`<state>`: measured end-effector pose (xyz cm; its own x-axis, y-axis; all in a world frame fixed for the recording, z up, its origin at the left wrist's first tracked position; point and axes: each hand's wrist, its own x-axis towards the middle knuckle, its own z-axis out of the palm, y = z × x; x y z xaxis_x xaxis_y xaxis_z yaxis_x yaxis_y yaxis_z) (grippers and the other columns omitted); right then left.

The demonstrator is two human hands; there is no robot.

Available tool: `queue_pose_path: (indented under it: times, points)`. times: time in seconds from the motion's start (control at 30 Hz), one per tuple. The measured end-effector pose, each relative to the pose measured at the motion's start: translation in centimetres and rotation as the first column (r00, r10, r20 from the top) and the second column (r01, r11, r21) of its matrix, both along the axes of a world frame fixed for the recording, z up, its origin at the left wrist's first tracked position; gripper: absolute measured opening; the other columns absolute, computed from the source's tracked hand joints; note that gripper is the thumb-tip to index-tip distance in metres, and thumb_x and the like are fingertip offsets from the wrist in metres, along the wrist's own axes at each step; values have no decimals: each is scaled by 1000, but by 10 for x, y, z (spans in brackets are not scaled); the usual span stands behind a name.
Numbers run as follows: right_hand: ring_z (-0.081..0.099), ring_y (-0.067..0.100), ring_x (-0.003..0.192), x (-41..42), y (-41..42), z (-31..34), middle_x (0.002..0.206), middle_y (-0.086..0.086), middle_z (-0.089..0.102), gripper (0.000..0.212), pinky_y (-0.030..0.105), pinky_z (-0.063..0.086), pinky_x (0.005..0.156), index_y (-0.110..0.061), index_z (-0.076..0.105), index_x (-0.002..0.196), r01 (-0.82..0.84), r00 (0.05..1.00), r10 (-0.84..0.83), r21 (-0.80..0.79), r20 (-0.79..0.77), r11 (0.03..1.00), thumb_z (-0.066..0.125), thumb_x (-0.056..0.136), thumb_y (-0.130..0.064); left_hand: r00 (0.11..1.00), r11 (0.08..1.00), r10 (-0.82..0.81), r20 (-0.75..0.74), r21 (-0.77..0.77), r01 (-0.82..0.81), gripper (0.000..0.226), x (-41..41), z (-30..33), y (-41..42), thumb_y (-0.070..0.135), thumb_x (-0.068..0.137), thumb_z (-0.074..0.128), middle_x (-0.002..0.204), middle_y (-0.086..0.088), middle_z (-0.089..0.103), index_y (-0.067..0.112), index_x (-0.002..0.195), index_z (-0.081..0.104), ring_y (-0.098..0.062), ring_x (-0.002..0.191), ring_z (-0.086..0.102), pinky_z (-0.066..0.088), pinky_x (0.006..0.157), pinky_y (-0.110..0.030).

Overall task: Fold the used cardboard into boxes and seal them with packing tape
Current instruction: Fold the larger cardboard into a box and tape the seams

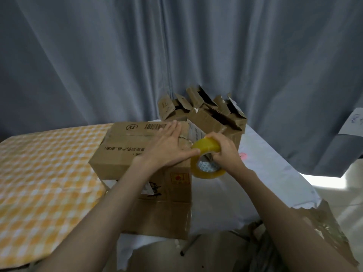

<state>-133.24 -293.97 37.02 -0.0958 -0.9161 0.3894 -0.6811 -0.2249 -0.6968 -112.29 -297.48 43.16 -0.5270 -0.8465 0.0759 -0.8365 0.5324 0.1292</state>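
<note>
A folded brown cardboard box (pixel 125 150) with printed text and a barcode stands on the bed in the middle of the head view. My left hand (pixel 169 146) lies flat on its top near the right edge, fingers straight, thumb reaching toward the tape. My right hand (pixel 225 152) grips a yellow roll of packing tape (pixel 208 160) held at the box's upper right corner, fingers curled over the roll's rim.
Behind the box stands another carton (pixel 216 118) with torn, raised flaps. An orange checked cloth (pixel 43 173) covers the left of the bed, a white sheet (pixel 265 169) the right. Flat torn cardboard (pixel 324 232) and a dark pen (pixel 189 245) lie near me. Grey curtains hang behind.
</note>
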Motion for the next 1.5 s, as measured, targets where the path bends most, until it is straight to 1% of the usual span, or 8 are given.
queue_pose_path:
  times: [0.17,0.27,0.37,0.53,0.83,1.03,1.3,1.5]
  points:
    - [51,16,118,-17,6,-10,127,-3,53,54,34,47,96,-33,52,134,-122,992,122,39,-16,992,73,84,-36,1000,1000,6,-24,4,-5,109,6,-4,-6,80,83,40,167,-1,-11,19,159,-6,-13,153,-6,-7,118,-30]
    - [62,11,88,-38,26,-29,96,-5,64,19,25,51,73,-22,65,101,124,977,-70,-269,201,955,58,92,-38,1000,1000,9,-25,3,-9,106,2,-5,-2,77,85,41,167,1,-11,19,159,-6,-12,153,-5,-6,118,-29]
    - [66,6,67,-67,21,-44,61,-8,64,19,28,50,62,-14,60,76,451,860,-403,-96,314,887,50,92,-21,999,1000,18,-36,-22,-19,104,1,-5,-2,74,86,44,167,1,-10,19,159,-4,-11,153,-3,-3,119,-28]
    - [58,33,106,-91,-6,-64,109,12,69,13,44,49,92,-6,76,95,391,919,-359,280,-161,877,65,90,-9,999,999,19,-41,-32,-20,105,2,-9,-2,77,85,44,167,4,-9,21,160,-4,-10,152,-2,-5,115,-24]
    - [60,22,79,-97,14,-54,94,11,71,17,34,48,74,-11,75,86,454,890,-439,343,-128,822,66,93,-22,987,990,-141,-78,-35,138,100,2,-2,-4,82,81,32,166,11,-12,31,159,-4,-8,152,-4,3,125,-39]
    - [63,24,85,-62,38,-15,96,11,69,25,36,52,79,-6,70,106,388,916,-397,126,56,913,52,102,-23,912,928,-371,-174,-20,373,83,-8,16,-13,68,88,45,158,8,33,26,157,27,-4,141,30,26,115,-26]
    - [64,15,85,-1,43,42,101,3,65,15,27,56,70,-12,62,109,212,899,-220,65,379,975,64,95,-17,908,908,-404,-114,69,413,26,-58,47,-72,48,72,82,68,11,66,24,78,72,1,66,61,43,59,-12]
    - [67,11,71,23,48,41,88,0,63,16,19,56,56,-15,58,98,133,866,-174,119,468,984,71,91,-22,916,910,-398,-43,108,400,38,-70,29,-101,56,66,81,60,8,64,22,62,65,1,58,56,39,66,-17]
